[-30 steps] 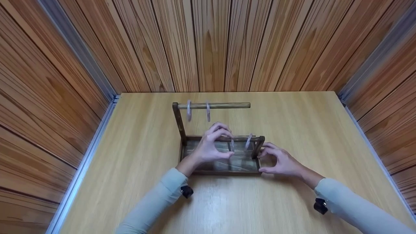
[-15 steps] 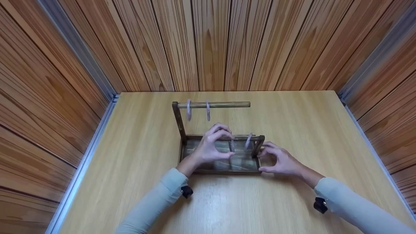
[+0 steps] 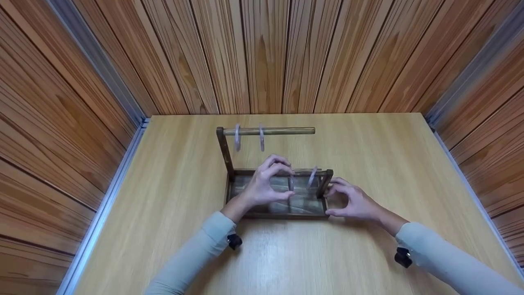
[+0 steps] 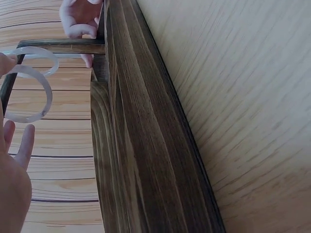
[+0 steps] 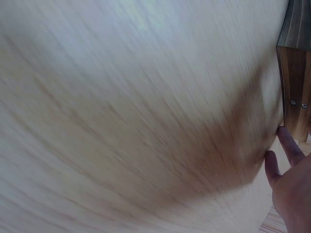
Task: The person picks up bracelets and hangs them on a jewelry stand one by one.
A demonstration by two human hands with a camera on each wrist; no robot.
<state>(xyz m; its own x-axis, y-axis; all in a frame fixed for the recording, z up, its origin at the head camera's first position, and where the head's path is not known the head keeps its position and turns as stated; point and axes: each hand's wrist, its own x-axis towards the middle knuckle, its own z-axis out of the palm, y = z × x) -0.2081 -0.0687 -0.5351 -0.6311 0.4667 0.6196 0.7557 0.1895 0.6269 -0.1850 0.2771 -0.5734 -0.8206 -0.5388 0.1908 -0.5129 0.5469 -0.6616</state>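
Observation:
A dark wooden jewelry stand (image 3: 282, 216) with a tray base and two bars stands on the table. Between thumb and fingers, my left hand (image 3: 266, 184) pinches a pale translucent bangle (image 3: 291, 183) at the lower bar (image 3: 303, 173). To its right, another bangle (image 3: 312, 177) hangs tilted on that bar, near the short post (image 3: 325, 184). My right hand (image 3: 354, 203) grips the stand's right end, thumb at the front corner and fingers by the post. In the left wrist view, the pinched bangle (image 4: 48, 97) overlaps the second bangle (image 4: 54, 60).
Two more bangles, a left one (image 3: 237, 138) and a right one (image 3: 262, 138), hang apart on the upper bar (image 3: 290, 131), which juts from a tall left post (image 3: 225, 151). Wood-panelled walls (image 3: 266, 57) surround the light wooden table (image 3: 172, 172).
The head view has shifted very slightly. Both hands keep their holds, and the bangles stay almost where they were on the bars.

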